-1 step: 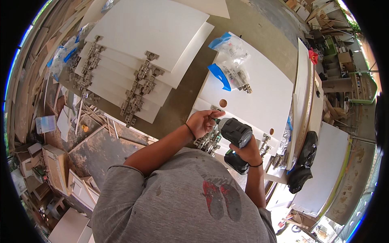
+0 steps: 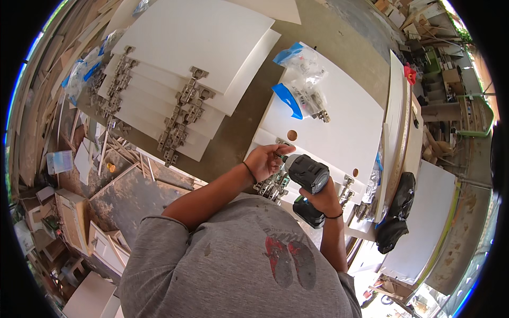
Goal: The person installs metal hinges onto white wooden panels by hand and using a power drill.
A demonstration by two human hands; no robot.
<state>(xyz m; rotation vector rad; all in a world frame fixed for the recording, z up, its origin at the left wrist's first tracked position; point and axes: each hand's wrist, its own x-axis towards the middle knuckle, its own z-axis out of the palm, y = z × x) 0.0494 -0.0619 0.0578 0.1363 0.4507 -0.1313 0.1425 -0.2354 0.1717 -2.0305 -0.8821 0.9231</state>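
Note:
My right hand (image 2: 323, 199) is wrapped round the grip of a black cordless drill (image 2: 308, 173), whose tip points left. At that tip, the fingers of my left hand (image 2: 262, 162) are pinched together; anything small between them is too hidden to make out. Both hands are over the near edge of a white panel (image 2: 344, 106) with two round holes, one of them a bored hole (image 2: 292, 135) just beyond my left hand. Metal cabinet hinges (image 2: 273, 186) line the panels below my hands, and further hinges (image 2: 347, 188) sit to the right of the drill.
A clear plastic bag of hinges (image 2: 310, 85) with blue parts lies on the panel. To the left stands a stack of white panels (image 2: 196, 42) with rows of hinges (image 2: 183, 114). A black bag (image 2: 397, 212) rests at the right beside long boards (image 2: 392, 138). Wood offcuts (image 2: 127, 153) litter the left floor.

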